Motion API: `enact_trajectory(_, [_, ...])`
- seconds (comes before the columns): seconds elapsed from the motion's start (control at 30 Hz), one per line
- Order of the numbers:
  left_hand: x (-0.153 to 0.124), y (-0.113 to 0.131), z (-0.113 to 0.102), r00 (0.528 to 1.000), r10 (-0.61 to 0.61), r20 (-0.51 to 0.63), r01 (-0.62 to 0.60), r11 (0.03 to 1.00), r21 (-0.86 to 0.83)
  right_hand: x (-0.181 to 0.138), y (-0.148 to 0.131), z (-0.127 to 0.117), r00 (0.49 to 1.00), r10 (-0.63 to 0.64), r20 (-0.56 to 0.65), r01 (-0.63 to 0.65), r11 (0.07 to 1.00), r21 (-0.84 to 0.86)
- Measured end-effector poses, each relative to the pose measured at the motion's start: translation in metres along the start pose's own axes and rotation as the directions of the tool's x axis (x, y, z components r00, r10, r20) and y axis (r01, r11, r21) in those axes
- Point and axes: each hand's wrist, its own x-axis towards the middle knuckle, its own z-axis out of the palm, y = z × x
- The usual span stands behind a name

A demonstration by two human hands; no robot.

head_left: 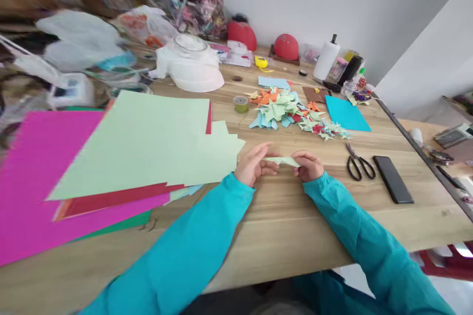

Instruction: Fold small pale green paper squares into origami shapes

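A small strip of pale green folded paper (283,160) is held up above the wooden table between my two hands. My right hand (309,165) pinches its right end between thumb and fingers. Around the left end my left hand (254,163) is closed, its fingers slightly blurred. The exact shape of the folds is too small to make out. Just left of my left hand lies a stack of pale green paper sheets (148,142). Beyond the hands is a heap of folded paper figures (279,107) in green, orange, blue and red.
Black-handled scissors (360,165) and a phone (393,179) lie to the right. A blue paper square (347,113) sits behind them. Magenta sheets (44,172) stick out under the stack. Near the heap stands a green spool (241,104). White caps (195,69) and plastic bags crowd the back left.
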Motion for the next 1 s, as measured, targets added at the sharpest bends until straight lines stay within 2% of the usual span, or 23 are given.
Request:
enact_trajectory(0.13, [-0.005,-0.004,0.004,0.994,0.106,0.039,-0.111,0.981,0.159,0.005,0.001,-0.002,0.999,0.003,-0.038,-0.002,0.999,0.043])
enact_trajectory(0.27, [-0.01,-0.011,0.009,0.983,0.077,0.164,-0.121,0.952,0.28,0.003,0.001,0.0,1.0,-0.007,0.006,0.007,1.0,0.01])
enact_trajectory(0.33, [-0.012,-0.012,0.011,0.982,0.063,0.177,-0.114,0.949,0.295,0.001,0.001,0.001,0.998,-0.004,0.056,0.005,1.0,-0.027])
enact_trajectory(0.5, [-0.013,-0.009,0.014,0.99,0.07,0.123,-0.095,0.972,0.215,-0.003,-0.001,0.001,0.99,0.032,0.134,-0.024,0.998,-0.062])
enact_trajectory(0.63, [-0.008,-0.012,0.011,0.996,0.092,0.005,-0.092,0.992,0.091,-0.003,-0.001,-0.001,0.978,0.041,0.204,-0.035,0.999,-0.035])
enact_trajectory(0.77, [-0.002,-0.014,0.007,0.989,0.118,-0.089,-0.109,0.99,0.094,-0.003,0.003,-0.001,0.966,-0.052,0.253,0.071,0.995,-0.066])
enact_trajectory(0.87, [-0.002,-0.014,0.006,0.987,0.136,-0.084,-0.126,0.985,0.117,-0.005,0.005,0.003,0.963,-0.141,0.23,0.175,0.976,-0.133])
enact_trajectory(1.0, [-0.004,-0.013,0.008,0.991,0.132,-0.021,-0.127,0.977,0.173,-0.008,0.003,0.008,0.962,-0.184,0.202,0.22,0.959,-0.177])
